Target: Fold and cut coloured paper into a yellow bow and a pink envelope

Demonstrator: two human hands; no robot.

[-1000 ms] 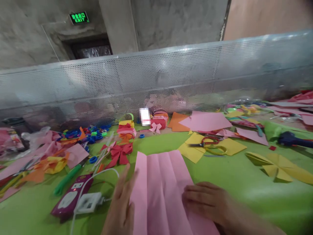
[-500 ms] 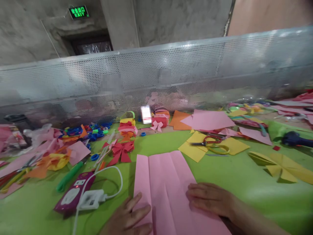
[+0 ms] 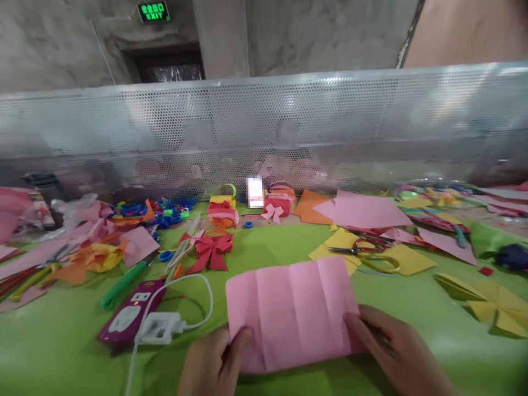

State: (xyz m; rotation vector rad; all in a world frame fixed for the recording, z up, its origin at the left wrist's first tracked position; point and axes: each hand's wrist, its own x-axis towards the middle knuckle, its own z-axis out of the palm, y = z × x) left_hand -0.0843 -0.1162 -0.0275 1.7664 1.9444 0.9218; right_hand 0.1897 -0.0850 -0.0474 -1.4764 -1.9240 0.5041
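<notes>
A pink sheet of paper (image 3: 292, 311) with several lengthwise creases is lifted off the green table (image 3: 412, 313) and tilted up toward me. My left hand (image 3: 214, 363) pinches its lower left edge, thumb on the front. My right hand (image 3: 396, 352) grips the lower right edge, fingers curled round it. Both hands are at the bottom of the view, partly cut off.
A purple power strip (image 3: 127, 316) with a white plug and cable lies left of the paper. Red-handled scissors (image 3: 363, 250) rest on yellow sheets (image 3: 408, 258). A red paper bow (image 3: 210, 250), coloured rings, paper scraps and a perforated metal screen (image 3: 264, 126) fill the back.
The pink sheet lay flat under both hands; it is now picked up by its lower edge and stands tilted. The camera has shifted slightly.
</notes>
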